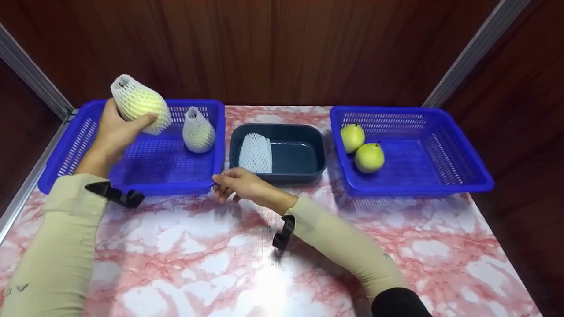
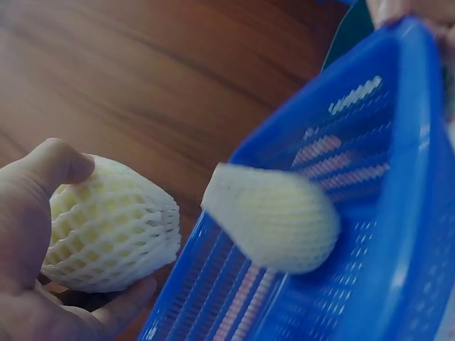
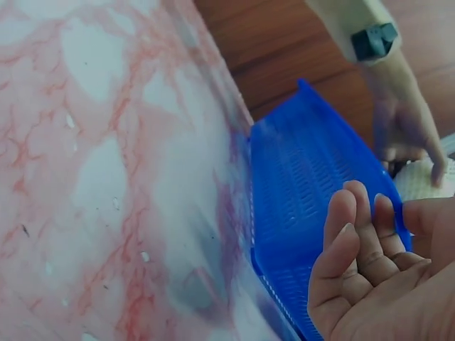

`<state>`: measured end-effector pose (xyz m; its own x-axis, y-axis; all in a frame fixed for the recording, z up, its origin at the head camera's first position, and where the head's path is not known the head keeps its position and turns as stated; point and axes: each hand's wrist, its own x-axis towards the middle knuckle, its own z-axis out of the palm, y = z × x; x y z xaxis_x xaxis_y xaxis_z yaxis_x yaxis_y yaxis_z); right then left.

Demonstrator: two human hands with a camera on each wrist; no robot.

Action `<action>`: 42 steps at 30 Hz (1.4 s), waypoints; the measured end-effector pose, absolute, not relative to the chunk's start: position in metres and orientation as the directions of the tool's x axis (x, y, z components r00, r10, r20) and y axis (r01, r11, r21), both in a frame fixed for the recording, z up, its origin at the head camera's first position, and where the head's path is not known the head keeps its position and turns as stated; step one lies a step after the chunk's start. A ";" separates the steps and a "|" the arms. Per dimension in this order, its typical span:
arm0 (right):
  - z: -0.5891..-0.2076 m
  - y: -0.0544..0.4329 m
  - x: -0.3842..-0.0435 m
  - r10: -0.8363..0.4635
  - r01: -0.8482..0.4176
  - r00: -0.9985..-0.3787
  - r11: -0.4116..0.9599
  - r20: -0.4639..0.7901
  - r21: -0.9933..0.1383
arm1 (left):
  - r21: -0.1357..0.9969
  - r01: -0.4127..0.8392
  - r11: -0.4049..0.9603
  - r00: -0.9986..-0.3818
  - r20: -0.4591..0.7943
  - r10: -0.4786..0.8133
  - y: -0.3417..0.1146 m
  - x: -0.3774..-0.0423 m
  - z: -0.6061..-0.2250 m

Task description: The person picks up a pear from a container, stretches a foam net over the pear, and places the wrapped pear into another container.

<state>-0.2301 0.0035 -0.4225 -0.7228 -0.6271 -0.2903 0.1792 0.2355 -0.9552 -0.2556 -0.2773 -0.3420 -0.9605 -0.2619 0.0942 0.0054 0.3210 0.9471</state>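
My left hand (image 1: 115, 132) grips a pear in a white foam net (image 1: 143, 105), raised over the left blue basket (image 1: 132, 190). In the left wrist view, thumb and fingers wrap the netted pear (image 2: 114, 227). A second netted pear (image 1: 199, 132) stands in that basket by its right wall. At the basket's front right corner is my right hand (image 1: 242, 185), its fingers loosely bent and its fingertips at the rim. The right wrist view shows the palm side of this hand (image 3: 377, 263) with nothing in it.
A dark rectangular tub (image 1: 299, 177) between the baskets holds white foam nets (image 1: 256, 154). Two bare yellow-green pears, one at the back (image 1: 352, 137) and one in front (image 1: 369, 157), lie in the right blue basket (image 1: 418, 190). Wooden panels (image 1: 282, 53) enclose the marbled table (image 1: 198, 255).
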 end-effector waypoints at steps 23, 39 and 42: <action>-0.421 0.001 -0.232 -0.623 0.167 -0.720 0.269 -0.304 -0.948 | 0.806 -0.233 0.544 -0.962 -0.109 -0.250 -0.302 -0.301 -0.370; -0.424 0.001 -0.231 -0.618 0.163 -0.727 0.270 -0.301 -0.949 | 0.759 -0.273 0.592 -0.962 -0.210 -0.175 -0.295 -0.305 -0.402; -0.423 0.001 -0.233 -0.609 0.169 -0.733 0.268 -0.302 -0.949 | 0.749 -0.279 0.601 -0.960 -0.230 -0.159 -0.294 -0.307 -0.401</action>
<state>-0.2327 0.0009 -0.4232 -0.7332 -0.6090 -0.3025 0.1686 0.2682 -0.9485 -0.3073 -0.2944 -0.4006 -0.9601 -0.1595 -0.2299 -0.2791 0.6013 0.7487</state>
